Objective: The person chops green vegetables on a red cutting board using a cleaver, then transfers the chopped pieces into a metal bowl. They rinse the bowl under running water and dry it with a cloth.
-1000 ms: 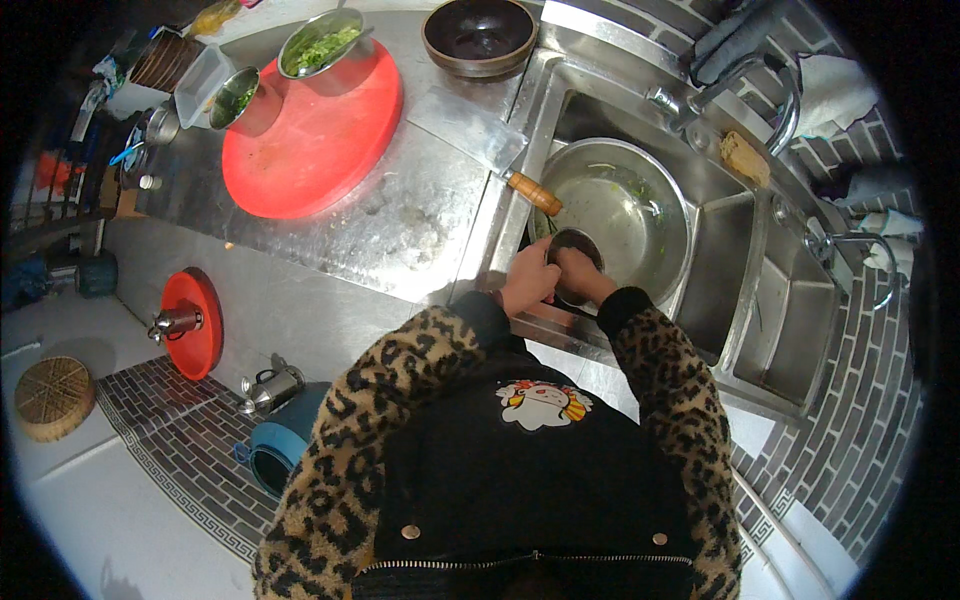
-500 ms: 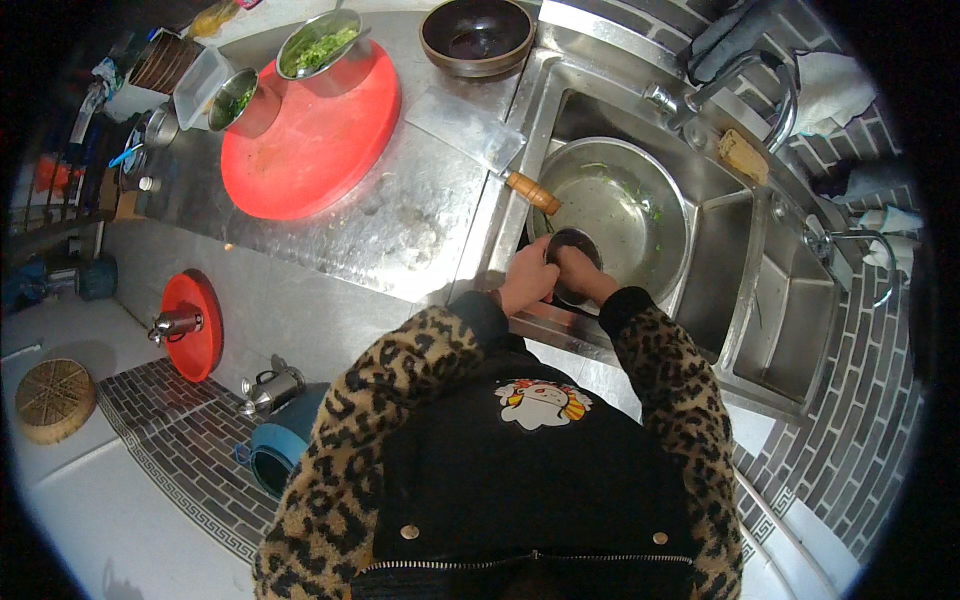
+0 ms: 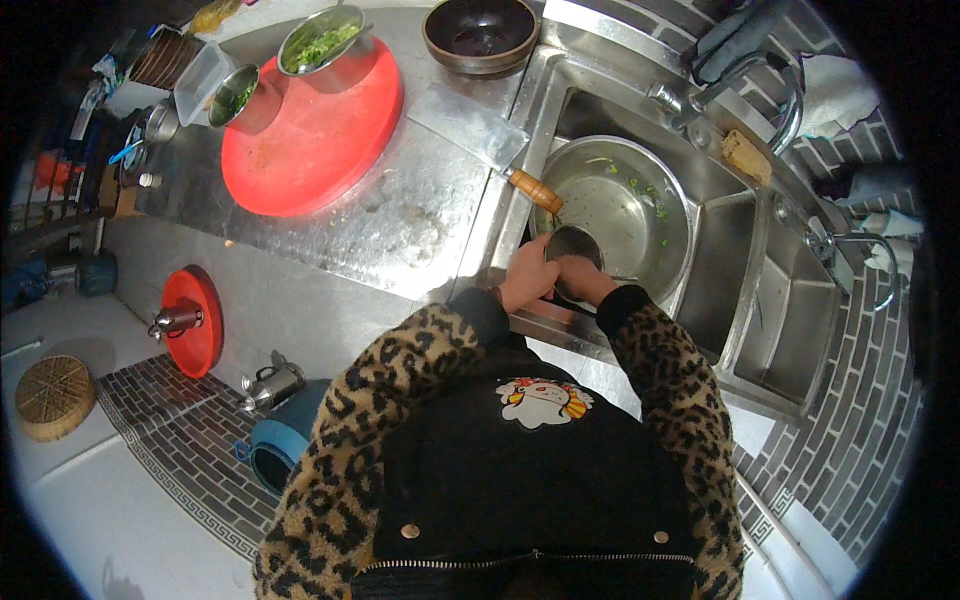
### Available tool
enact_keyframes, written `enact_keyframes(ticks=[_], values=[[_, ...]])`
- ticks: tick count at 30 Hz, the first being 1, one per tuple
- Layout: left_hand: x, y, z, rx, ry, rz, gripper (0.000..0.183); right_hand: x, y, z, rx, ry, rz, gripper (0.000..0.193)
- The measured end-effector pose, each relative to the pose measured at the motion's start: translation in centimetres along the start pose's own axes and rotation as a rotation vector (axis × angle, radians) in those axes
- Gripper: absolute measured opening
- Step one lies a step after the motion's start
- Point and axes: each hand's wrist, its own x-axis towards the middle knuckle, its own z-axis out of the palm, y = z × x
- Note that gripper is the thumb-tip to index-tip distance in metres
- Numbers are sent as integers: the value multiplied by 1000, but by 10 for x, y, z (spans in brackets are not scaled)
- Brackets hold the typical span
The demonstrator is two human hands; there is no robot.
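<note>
Small round bowl [image 3: 573,240]: dark inside, thin rim, tilted. Sits over the near-left edge of the big steel basin [image 3: 632,235] in the sink [image 3: 724,262]. Left hand [image 3: 529,274]: fingers curled, gripping the bowl's side. Right hand [image 3: 586,279]: fingers at bowl's mouth, tips hidden; can't tell how far open.

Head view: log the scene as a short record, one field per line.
Left hand: holding a small round container
Right hand: at the container's opening, fingertips hidden
Sink: large metal bowl with green scraps
Cleaver: blade on counter, wooden handle over sink edge
Red board: two metal containers of greens at far side
Dark bowl: on counter beside sink
</note>
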Motion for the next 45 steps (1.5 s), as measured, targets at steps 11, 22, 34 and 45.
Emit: enact_keyframes(ticks=[11, 22, 34, 45], values=[[5, -7, 1, -20, -20, -18, 49, 14, 16, 7, -77, -92, 50, 22], [9, -11, 1, -12, -31, -36, 48, 13, 12, 2, 19, -71, 126, 25], [0, 3, -3, 41, -22, -59, 57, 11, 20, 9, -40, -21, 63, 29], [9, -18, 5, 144, 118, 119, 45, 18, 18, 10, -107, 7, -39, 22]])
